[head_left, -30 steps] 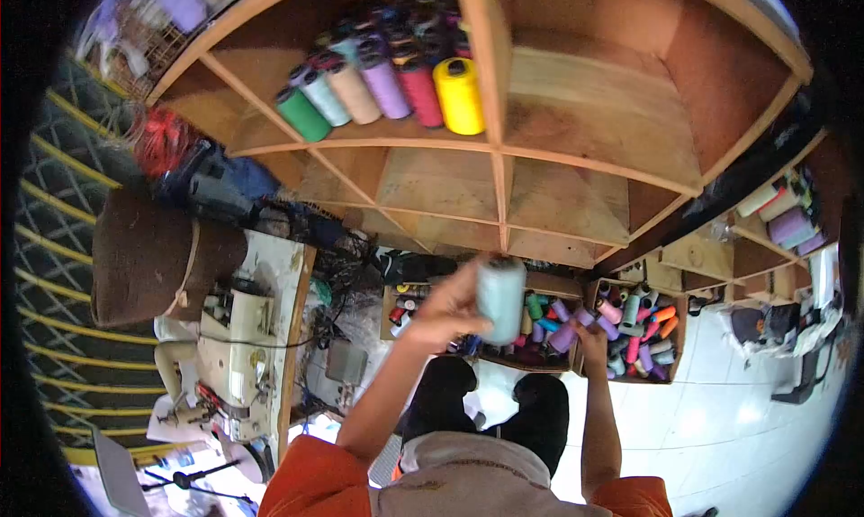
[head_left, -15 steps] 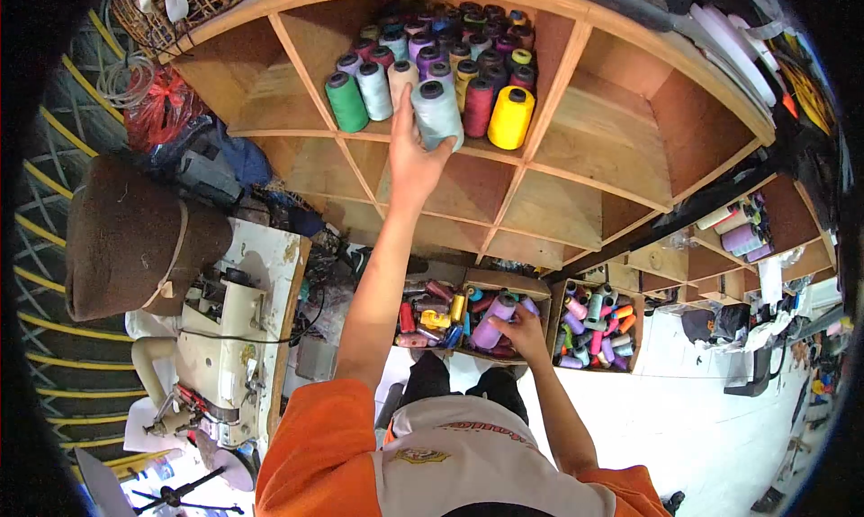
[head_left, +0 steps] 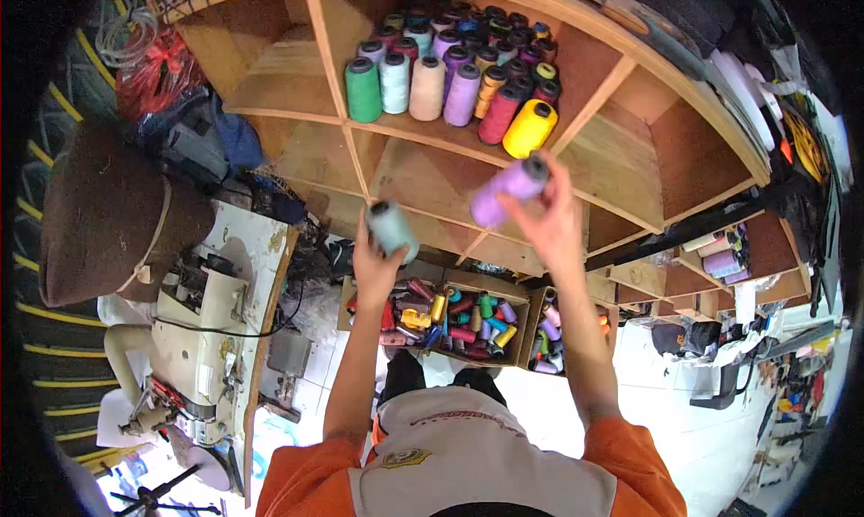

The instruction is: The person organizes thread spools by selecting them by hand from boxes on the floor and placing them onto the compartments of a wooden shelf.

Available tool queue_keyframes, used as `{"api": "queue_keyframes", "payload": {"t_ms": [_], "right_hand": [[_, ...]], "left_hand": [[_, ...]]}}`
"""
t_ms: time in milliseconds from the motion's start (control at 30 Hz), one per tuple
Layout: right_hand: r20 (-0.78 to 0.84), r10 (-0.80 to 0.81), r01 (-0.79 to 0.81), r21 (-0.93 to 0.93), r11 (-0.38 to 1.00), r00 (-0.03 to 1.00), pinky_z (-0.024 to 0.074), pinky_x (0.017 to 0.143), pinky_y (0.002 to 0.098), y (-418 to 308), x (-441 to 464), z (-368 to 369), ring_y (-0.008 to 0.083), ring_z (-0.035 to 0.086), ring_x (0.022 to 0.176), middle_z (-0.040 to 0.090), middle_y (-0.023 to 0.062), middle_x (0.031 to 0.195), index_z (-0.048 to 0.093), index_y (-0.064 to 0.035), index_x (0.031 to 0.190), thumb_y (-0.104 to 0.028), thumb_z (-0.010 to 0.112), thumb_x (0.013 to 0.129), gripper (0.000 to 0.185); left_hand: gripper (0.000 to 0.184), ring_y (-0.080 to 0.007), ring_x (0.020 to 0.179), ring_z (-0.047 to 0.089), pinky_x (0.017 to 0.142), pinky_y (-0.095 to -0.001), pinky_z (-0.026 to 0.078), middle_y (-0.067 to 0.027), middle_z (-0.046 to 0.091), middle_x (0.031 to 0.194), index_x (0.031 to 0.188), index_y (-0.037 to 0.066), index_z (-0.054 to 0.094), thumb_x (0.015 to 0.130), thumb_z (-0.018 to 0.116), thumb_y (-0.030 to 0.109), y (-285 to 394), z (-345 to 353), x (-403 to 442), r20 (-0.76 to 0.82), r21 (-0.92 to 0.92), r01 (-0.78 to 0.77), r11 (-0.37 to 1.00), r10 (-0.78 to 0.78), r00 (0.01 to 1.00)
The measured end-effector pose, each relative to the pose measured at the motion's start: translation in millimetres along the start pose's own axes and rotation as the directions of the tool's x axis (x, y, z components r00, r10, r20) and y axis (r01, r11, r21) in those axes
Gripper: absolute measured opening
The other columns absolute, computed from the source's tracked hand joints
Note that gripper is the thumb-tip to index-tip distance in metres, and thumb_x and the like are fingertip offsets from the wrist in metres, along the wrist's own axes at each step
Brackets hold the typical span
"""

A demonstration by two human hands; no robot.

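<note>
My left hand [head_left: 376,267] grips a pale grey-green thread spool [head_left: 392,231], held in the air below the shelf compartments. Higher and to the right, my right hand [head_left: 551,218] has its fingers wrapped round a purple thread spool [head_left: 506,193], tilted and a little blurred. Behind it, a shelf compartment holds rows of upright spools. Its front row includes a green spool [head_left: 364,90], a pale blue spool [head_left: 394,83], a peach spool [head_left: 427,89], a lilac spool [head_left: 462,96], a red spool [head_left: 499,114] and a yellow spool [head_left: 530,129].
Cardboard boxes [head_left: 515,366] full of mixed spools stand on the floor below the wooden shelf [head_left: 423,141]. At left are a sewing machine [head_left: 200,337] on a table and a brown cloth bundle [head_left: 103,220]. More spools [head_left: 725,263] sit in a shelf at right.
My left hand has brought the grey-green spool down from the shelf's front row. My right hand has raised the purple spool from the boxes to near the shelf.
</note>
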State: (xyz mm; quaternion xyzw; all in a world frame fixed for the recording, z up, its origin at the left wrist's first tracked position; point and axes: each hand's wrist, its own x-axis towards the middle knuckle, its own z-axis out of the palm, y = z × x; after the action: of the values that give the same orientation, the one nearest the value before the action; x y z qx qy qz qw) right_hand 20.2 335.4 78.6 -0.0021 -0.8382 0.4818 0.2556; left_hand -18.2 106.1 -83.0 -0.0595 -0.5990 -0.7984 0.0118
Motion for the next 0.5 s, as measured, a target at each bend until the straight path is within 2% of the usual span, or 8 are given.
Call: {"api": "queue_keyframes", "payload": {"t_ms": [100,133,167,200,267,367,400,500], "right_hand": [[-0.055,-0.11,0.095,-0.215,0.972,0.992,0.0526,0.069,0.0361,-10,49,20,0.0282,0.065,0.084,0.063,0.0172,0.098,0.045,-0.0033,0.118,-0.019,0.08,0.069,0.062],[-0.036,-0.32,0.285,-0.37,0.884,0.947,0.0503,0.071,0.0398,3,62,27,0.0362,0.062,0.083,0.062,0.0201,0.095,0.046,-0.0033,0.115,-0.021,0.08,0.068,0.06],[-0.027,-0.3,0.27,-0.362,0.892,0.954,0.0495,0.072,0.0407,4,69,34,0.0374,0.061,0.084,0.061,0.0208,0.094,0.046,-0.0032,0.114,-0.021,0.08,0.068,0.06],[-0.02,-0.278,0.253,-0.353,0.901,0.96,0.0487,0.072,0.0417,4,74,42,0.0387,0.06,0.084,0.061,0.0214,0.094,0.046,-0.0032,0.114,-0.022,0.08,0.068,0.06],[-0.007,-0.263,0.237,-0.416,0.878,0.965,0.047,0.073,0.0437,6,82,56,0.0395,0.059,0.086,0.06,0.0223,0.092,0.046,-0.0029,0.113,-0.024,0.079,0.07,0.058],[-0.027,-0.408,0.347,-0.478,0.807,0.913,0.0463,0.073,0.0446,14,92,68,0.0406,0.058,0.084,0.06,0.0219,0.09,0.046,-0.0026,0.113,-0.024,0.077,0.071,0.057],[-0.01,-0.357,0.304,-0.5,0.811,0.934,0.0455,0.075,0.0441,16,93,72,0.0402,0.056,0.089,0.059,0.0227,0.094,0.045,-0.0027,0.115,-0.023,0.076,0.072,0.057],[-0.009,-0.48,0.4,-0.541,0.74,0.877,0.0448,0.077,0.0435,17,95,79,0.0397,0.055,0.093,0.056,0.0233,0.1,0.045,-0.0033,0.119,-0.021,0.075,0.071,0.059]], "left_hand": [[0.097,-0.0251,0.117,0.048,0.098,-0.036,0.041,-0.0154,0.044,0.131,0.146,0.006,0.014,0.065,0.063,-0.017,-18,-32,-49,-0.095,-0.007,0.212,0.977,-0.211,0.973],[0.097,-0.0251,0.116,0.049,0.098,-0.0358,0.041,-0.0153,0.044,0.131,0.146,0.006,0.014,0.065,0.063,-0.017,-31,-44,-64,-0.104,-0.005,0.204,0.979,-0.204,0.973],[0.097,-0.025,0.115,0.05,0.097,-0.0356,0.042,-0.0151,0.044,0.131,0.146,0.007,0.015,0.065,0.063,-0.017,-43,-55,-74,-0.115,-0.003,0.194,0.981,-0.193,0.974],[0.098,-0.025,0.117,0.049,0.097,-0.0354,0.041,-0.0154,0.044,0.131,0.146,0.007,0.015,0.064,0.063,-0.018,-44,-63,-83,-0.125,0.062,0.261,0.963,-0.252,0.96],[0.099,-0.0251,0.118,0.048,0.098,-0.0353,0.041,-0.0154,0.044,0.132,0.145,0.006,0.015,0.062,0.063,-0.019,-49,-78,-95,-0.141,0.051,0.258,0.965,-0.249,0.958],[0.102,-0.0243,0.12,0.047,0.1,-0.0348,0.039,-0.0157,0.044,0.132,0.145,0.004,0.014,0.06,0.063,-0.02,-67,-102,-98,-0.144,0.071,0.23,0.971,-0.218,0.965],[0.102,-0.0239,0.12,0.047,0.1,-0.0347,0.039,-0.0156,0.044,0.132,0.145,0.004,0.013,0.06,0.063,-0.02,-69,-109,-95,-0.141,0.101,0.211,0.972,-0.196,0.97],[0.101,-0.0232,0.116,0.05,0.098,-0.0344,0.041,-0.0153,0.046,0.13,0.146,0.005,0.013,0.062,0.063,-0.02,-70,-120,-83,-0.125,0.088,0.172,0.981,-0.161,0.979]]}}
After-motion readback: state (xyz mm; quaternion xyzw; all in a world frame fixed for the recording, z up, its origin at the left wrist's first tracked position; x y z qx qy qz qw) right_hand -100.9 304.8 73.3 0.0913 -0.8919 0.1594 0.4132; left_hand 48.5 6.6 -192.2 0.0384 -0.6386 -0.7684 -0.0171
